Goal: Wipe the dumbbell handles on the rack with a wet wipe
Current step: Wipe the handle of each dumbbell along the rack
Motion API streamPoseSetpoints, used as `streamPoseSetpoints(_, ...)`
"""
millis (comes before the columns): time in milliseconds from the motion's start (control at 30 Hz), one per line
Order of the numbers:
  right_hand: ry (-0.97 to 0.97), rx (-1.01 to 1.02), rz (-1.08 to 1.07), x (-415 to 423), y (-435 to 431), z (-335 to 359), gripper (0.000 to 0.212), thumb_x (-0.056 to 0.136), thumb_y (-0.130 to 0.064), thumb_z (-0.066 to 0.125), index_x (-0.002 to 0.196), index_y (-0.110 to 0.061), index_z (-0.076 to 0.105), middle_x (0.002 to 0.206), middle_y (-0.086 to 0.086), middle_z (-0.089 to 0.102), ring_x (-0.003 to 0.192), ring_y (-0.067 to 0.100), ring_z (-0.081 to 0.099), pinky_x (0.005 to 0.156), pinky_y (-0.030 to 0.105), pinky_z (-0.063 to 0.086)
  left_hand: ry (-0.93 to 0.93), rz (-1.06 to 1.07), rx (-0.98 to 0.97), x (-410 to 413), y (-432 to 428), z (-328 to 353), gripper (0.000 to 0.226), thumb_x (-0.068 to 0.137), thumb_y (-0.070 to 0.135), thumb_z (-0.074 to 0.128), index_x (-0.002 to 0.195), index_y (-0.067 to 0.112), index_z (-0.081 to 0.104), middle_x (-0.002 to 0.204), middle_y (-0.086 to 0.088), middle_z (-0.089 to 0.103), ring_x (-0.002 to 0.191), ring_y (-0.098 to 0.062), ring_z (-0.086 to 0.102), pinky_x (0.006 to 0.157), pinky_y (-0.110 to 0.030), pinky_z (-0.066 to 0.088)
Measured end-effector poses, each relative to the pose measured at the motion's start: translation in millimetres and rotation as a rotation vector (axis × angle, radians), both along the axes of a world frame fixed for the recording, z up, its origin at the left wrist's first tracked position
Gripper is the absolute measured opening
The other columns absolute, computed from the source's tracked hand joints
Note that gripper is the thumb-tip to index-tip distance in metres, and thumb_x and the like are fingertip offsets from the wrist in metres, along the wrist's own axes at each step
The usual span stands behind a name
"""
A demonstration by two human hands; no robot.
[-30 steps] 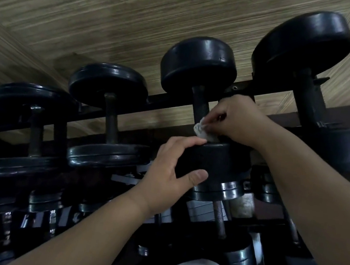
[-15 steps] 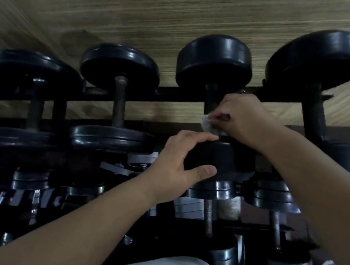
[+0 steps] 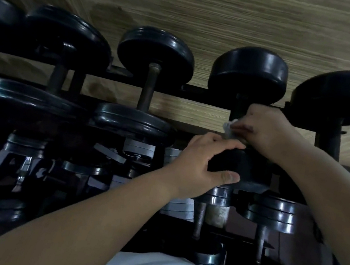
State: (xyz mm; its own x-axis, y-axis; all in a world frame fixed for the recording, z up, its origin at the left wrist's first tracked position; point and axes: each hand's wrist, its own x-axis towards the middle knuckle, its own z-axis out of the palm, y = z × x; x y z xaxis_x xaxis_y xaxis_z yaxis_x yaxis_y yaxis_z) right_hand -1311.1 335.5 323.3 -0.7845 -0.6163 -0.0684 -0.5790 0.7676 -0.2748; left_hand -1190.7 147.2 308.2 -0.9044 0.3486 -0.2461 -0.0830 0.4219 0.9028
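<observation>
rack [image 3: 199, 96]: dumbbells side by side, handles running near to far
held dumbbell [image 3: 249, 75]: second from right
right hand [image 3: 265, 129], wet wipe [image 3: 228, 129]: on its handle [image 3: 240, 108]
left hand [image 3: 201, 160]: on its near head
lower dumbbells [image 3: 272, 211]: below, nearer

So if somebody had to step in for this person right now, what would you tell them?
Left hand: grips the near head of a black round-headed dumbbell on the black metal rack, apparently steadying it.
Right hand: pinches a crumpled white wet wipe against that dumbbell's dark handle.
Done: this handle is mid-wipe; which others are finished cannot be told.
Left: finish this one, then do any unwiped handles along the rack.
</observation>
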Motion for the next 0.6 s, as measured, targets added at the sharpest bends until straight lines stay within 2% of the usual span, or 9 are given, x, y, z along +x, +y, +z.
streamPoseSetpoints(133,0.007,0.009,-0.014,-7,-4,3,0.016,0.087,-0.022,0.075,0.1,-0.014,0.08,0.089,0.011,0.063,0.083,0.028,0.063,0.073,0.026,0.037,0.019,-0.006,-0.008,1,0,1,0.058,0.092,0.041,0.075,0.145,0.045,0.05,0.135,0.011,0.045,0.136,-0.011,0.031,0.113,-0.028,0.028)
streamPoseSetpoints(300,0.096,0.025,-0.159,-25,-14,-4,0.024,0.094,-0.024,0.063,0.112,-0.014,0.076,0.102,0.015,0.059,0.097,0.035,0.06,0.08,0.033,0.044,0.02,-0.013,-0.011,1,0,1,0.058,0.092,0.042,0.074,0.145,0.046,0.05,0.13,0.009,0.045,0.134,-0.013,0.031,0.115,-0.033,0.03)
streamPoseSetpoints(367,0.042,0.042,-0.118,-17,-15,-1,0.024,0.093,-0.027,0.065,0.111,-0.016,0.076,0.102,0.013,0.059,0.096,0.033,0.06,0.081,0.033,0.045,0.026,-0.011,-0.014,0,-1,0,0.058,0.092,0.042,0.074,0.145,0.046,0.05,0.13,0.012,0.044,0.133,-0.012,0.032,0.114,-0.032,0.03)
streamPoseSetpoints(433,-0.064,0.073,-0.005,-6,-12,4,0.022,0.092,-0.034,0.068,0.106,-0.02,0.079,0.093,0.006,0.059,0.091,0.027,0.062,0.079,0.033,0.048,0.03,-0.013,-0.017,0,-1,0,0.058,0.092,0.042,0.075,0.144,0.046,0.05,0.132,0.014,0.045,0.133,-0.01,0.032,0.114,-0.029,0.029)
streamPoseSetpoints(500,-0.163,0.097,0.049,1,-8,9,0.022,0.089,-0.041,0.068,0.1,-0.026,0.08,0.084,-0.004,0.058,0.085,0.019,0.062,0.071,0.021,0.045,0.035,-0.012,-0.014,0,-1,-1,0.059,0.091,0.043,0.076,0.144,0.046,0.051,0.135,0.014,0.046,0.135,-0.01,0.032,0.115,-0.03,0.03)
streamPoseSetpoints(567,-0.189,0.06,0.005,-2,-3,9,0.019,0.086,-0.04,0.073,0.098,-0.027,0.08,0.08,-0.011,0.06,0.082,0.01,0.061,0.067,0.005,0.035,0.033,-0.011,-0.013,0,-2,-1,0.059,0.091,0.043,0.076,0.144,0.047,0.05,0.135,0.014,0.047,0.135,-0.01,0.032,0.116,-0.032,0.031)
streamPoseSetpoints(600,-0.175,0.025,-0.043,-6,0,8,0.017,0.085,-0.037,0.075,0.097,-0.026,0.08,0.082,-0.011,0.062,0.084,0.009,0.062,0.068,0.005,0.034,0.034,-0.014,-0.014,0,-2,-1,0.059,0.091,0.043,0.076,0.144,0.048,0.05,0.135,0.015,0.047,0.135,-0.01,0.033,0.116,-0.032,0.031)
